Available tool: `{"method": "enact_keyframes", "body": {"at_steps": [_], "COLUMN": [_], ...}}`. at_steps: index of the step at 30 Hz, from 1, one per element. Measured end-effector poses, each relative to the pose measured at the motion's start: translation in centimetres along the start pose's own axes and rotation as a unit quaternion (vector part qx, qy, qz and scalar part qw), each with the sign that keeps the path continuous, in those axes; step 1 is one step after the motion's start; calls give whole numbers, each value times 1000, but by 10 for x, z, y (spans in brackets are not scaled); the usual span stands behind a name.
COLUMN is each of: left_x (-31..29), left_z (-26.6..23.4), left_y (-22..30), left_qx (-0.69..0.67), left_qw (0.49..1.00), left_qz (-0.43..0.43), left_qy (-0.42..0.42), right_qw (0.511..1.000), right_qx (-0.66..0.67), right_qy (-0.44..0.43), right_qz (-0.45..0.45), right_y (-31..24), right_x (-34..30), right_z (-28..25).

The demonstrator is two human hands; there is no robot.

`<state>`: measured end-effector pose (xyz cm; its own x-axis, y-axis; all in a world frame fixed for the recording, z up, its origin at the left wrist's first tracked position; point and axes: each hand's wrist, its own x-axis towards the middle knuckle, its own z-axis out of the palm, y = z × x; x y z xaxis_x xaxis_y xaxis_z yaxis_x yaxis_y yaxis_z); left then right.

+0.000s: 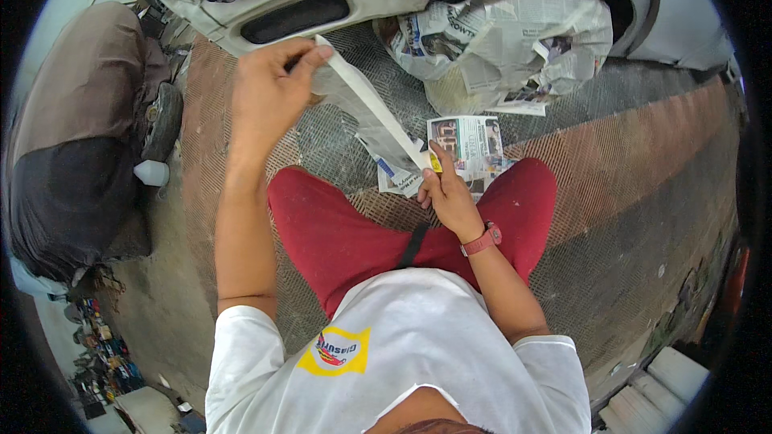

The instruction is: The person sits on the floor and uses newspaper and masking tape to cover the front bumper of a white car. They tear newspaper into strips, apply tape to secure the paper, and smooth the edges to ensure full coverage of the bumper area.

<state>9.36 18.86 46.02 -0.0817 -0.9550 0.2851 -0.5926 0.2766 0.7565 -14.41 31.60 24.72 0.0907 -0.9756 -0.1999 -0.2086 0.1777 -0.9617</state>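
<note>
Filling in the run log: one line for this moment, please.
left hand: pinches upper end of masking tape strip | right hand: holds lower end | strip: taut, diagonal | near: newspaper, car bumper

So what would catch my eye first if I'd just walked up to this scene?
Probably the long pale strip of tape stretched slantwise between the two hands: the left hand pinches its upper end near the white car bumper, the right hand holds the lower end above the red shorts. Next, crumpled newspaper bunched against the car at top right.
</note>
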Motion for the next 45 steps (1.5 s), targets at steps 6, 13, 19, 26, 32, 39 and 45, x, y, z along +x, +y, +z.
{"method": "enact_keyframes", "body": {"at_steps": [6,13,19,26,32,39,45], "left_x": [4,3,4,3,4,6,14], "left_z": [-19,-34,-47,-54,-58,-82,-72], "left_y": [19,46,61,72,73,28,-31], "left_qx": [1,99,133,83,46,179,355], "left_qw": [998,992,983,987,989,977,908], "left_qz": [48,61,90,30,40,110,177], "left_qy": [-30,-44,-85,-138,-135,-19,134], "right_qw": [983,954,952,955,957,976,987], "right_qx": [175,276,289,236,231,185,138], "right_qy": [-56,-110,-101,-180,-171,-115,-67], "right_qz": [15,50,23,31,46,-10,-48], "right_y": [11,0,-8,-20,-22,-10,-23], "right_x": [24,59,75,94,97,92,68], "right_z": [28,56,65,45,45,50,41]}}
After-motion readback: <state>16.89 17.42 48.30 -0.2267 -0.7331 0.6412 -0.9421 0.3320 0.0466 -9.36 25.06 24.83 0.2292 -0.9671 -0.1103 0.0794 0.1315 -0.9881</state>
